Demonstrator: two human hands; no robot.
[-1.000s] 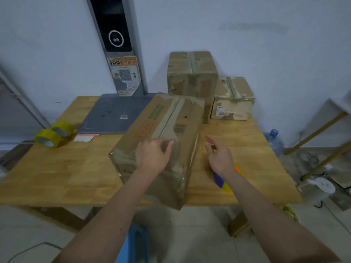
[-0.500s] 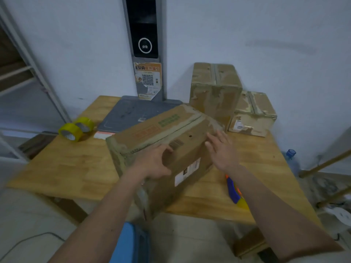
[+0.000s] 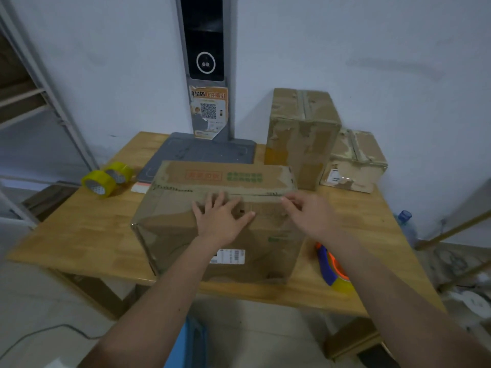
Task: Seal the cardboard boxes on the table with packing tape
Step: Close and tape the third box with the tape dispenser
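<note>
A large worn cardboard box [image 3: 170, 219] lies square to me in the middle of the wooden table [image 3: 87, 235], its top seam running left to right. My left hand [image 3: 221, 219] presses flat on the near top flap with fingers spread. My right hand [image 3: 309, 212] rests on the box's right part, fingertips at the seam. A tape dispenser [image 3: 333, 266] with blue handle, orange core and yellowish tape lies on the table right of the box, partly behind my right forearm. Two yellow tape rolls [image 3: 106, 179] sit at the table's left.
A tall taped box [image 3: 303, 134] and a smaller taped box [image 3: 353, 160] stand at the back right. A grey flat base [image 3: 202, 152] with an upright post carrying a QR sticker stands at the back. A water bottle [image 3: 405, 221] stands beyond the right edge.
The large box has turned from a diagonal tilt to lie flat and square to me. Both hands have moved onto its top.
</note>
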